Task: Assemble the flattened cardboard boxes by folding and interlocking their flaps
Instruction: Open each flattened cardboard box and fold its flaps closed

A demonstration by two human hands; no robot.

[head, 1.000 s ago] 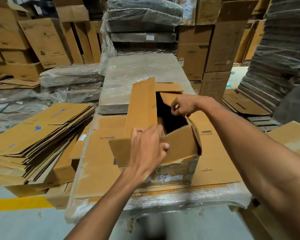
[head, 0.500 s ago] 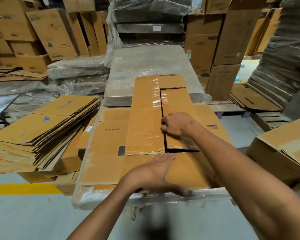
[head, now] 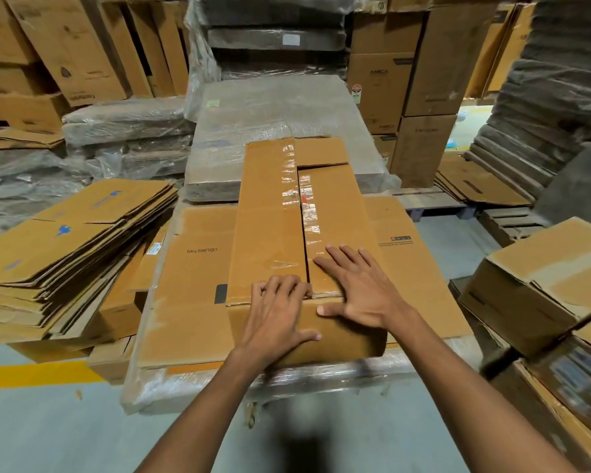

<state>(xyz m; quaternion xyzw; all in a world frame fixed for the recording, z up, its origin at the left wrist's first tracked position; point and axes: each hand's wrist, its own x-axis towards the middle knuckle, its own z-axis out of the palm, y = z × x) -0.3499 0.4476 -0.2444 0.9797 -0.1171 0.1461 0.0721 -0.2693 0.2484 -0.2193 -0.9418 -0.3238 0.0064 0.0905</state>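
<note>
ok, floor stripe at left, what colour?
The floor stripe is yellow; head view shows it best.

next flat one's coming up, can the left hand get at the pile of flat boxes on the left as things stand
Probably yes: the pile lies uncovered on that side, with nothing between it and the left hand, which rests on the box.

My long tan cardboard box (head: 270,227) wears glossy clear tape (head: 289,172); blue marks (head: 64,230) dot the tan flattened-carton stack (head: 48,264), left; a yellow floor stripe (head: 38,373) sits lower left.
</note>
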